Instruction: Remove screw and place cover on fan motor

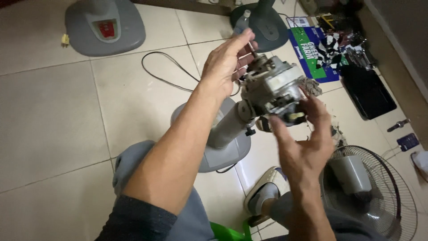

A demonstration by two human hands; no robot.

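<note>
Fingers of the left hand (pixel 227 60) curl around the top of a bare fan motor (pixel 273 89), gripping it near its thin shaft (pixel 253 48), which sticks up past the fingertips. The right hand (pixel 305 143) comes up from below, fingers spread, thumb and fingertips touching the motor's lower edge by a dark part; whether it truly grips is hard to tell. The motor sits atop a grey stand neck (pixel 229 127), held above the tiled floor (pixel 49 120). Below it lies a grey base (pixel 223 154). A black cord (pixel 167 67) loops on the tiles. A wire fan guard (pixel 379 196) lies at right, another base (pixel 104 24) at upper left.
</note>
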